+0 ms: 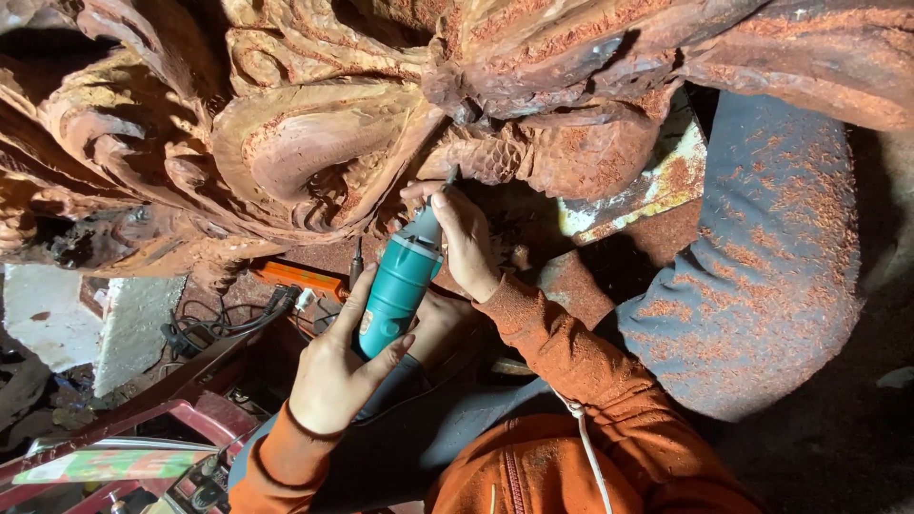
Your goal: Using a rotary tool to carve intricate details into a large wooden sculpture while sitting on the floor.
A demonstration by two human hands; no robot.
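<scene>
1. My left hand (pixel 341 366) grips the rear body of the teal rotary carving tool (pixel 398 290).
2. My right hand (pixel 462 238) pinches its nose, steering the bit into the reddish wood carving (pixel 314 143) at scene centre.
3. Step in hand, I judge: detailing a recess; next calls for light, steady pressure along the groove.
4. Red sawdust covers my trouser knee (pixel 762 266) at right.
</scene>
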